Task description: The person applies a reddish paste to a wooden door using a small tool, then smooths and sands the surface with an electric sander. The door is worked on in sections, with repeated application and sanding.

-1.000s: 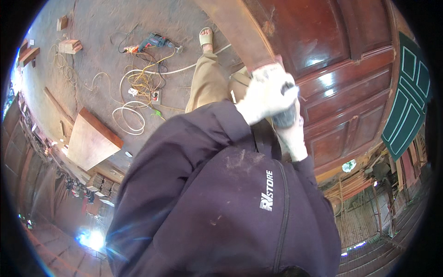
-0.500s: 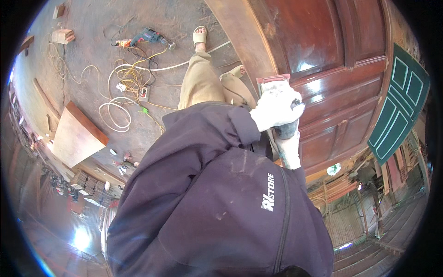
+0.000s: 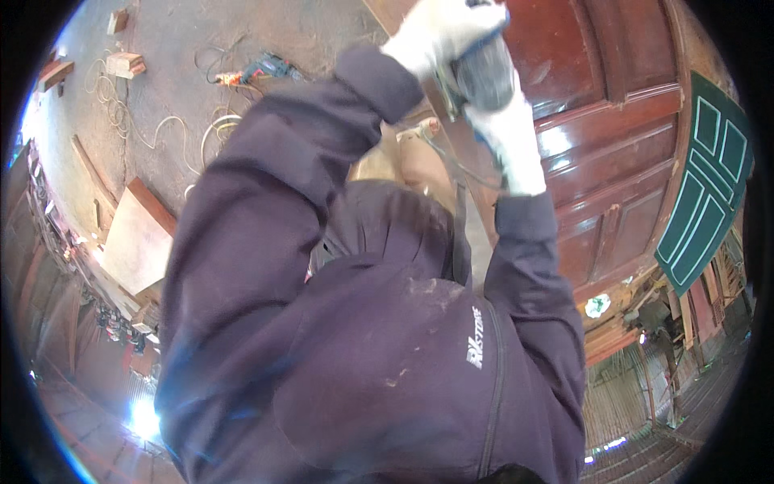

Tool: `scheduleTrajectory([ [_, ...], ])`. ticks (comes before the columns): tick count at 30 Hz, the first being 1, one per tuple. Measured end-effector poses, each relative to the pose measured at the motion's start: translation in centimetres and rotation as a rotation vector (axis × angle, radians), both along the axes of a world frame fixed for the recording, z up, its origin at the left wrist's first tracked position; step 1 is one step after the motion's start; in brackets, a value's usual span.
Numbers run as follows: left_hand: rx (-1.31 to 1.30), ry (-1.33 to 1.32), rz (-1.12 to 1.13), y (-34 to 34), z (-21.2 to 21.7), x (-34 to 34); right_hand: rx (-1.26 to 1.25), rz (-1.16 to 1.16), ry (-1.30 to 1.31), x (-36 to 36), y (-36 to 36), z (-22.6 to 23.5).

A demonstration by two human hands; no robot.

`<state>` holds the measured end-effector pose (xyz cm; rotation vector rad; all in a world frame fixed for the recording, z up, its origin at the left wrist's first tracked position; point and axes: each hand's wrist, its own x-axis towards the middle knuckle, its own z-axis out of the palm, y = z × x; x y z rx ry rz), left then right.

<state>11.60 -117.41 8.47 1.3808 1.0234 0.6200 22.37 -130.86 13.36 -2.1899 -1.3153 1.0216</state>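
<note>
My left hand [image 3: 443, 31], in a white work glove, is closed round the front part of a power sander [image 3: 487, 74]. The sander has a dark, rounded body and lies over the edge of a wooden door's frame. Behind it, my right hand [image 3: 513, 143], gloved as well, grips its rear end; the fingers are partly hidden. A cord hangs from the sander near my right forearm. Beside both hands lies the glossy red-brown panelled door [image 3: 580, 149]. The sander's underside is out of sight.
A corded drill [image 3: 270, 66] lies on the floor at the far left, among loose cables and hose [image 3: 218, 129]. Wood blocks [image 3: 125, 64] and a curved board [image 3: 141, 238] lie further left. A green panelled door [image 3: 705, 177] stands at the right.
Both hands have moved the sander forward, away from my body, along the door's left edge. My arms are now stretched out further, and my sleeves hide more of the floor.
</note>
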Motion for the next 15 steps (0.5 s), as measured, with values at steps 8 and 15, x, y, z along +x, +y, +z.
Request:
scheduleTrajectory([
  [8, 0.112, 0.142, -0.114, -16.4, 3.8, 2.2, 0.106, -0.082, -0.303, -0.8, -14.8, 4.8],
  [15, 0.140, 0.055, 0.016, -15.5, 3.7, -0.9, 0.255, 0.184, -0.302, -1.7, -12.5, 1.8],
])
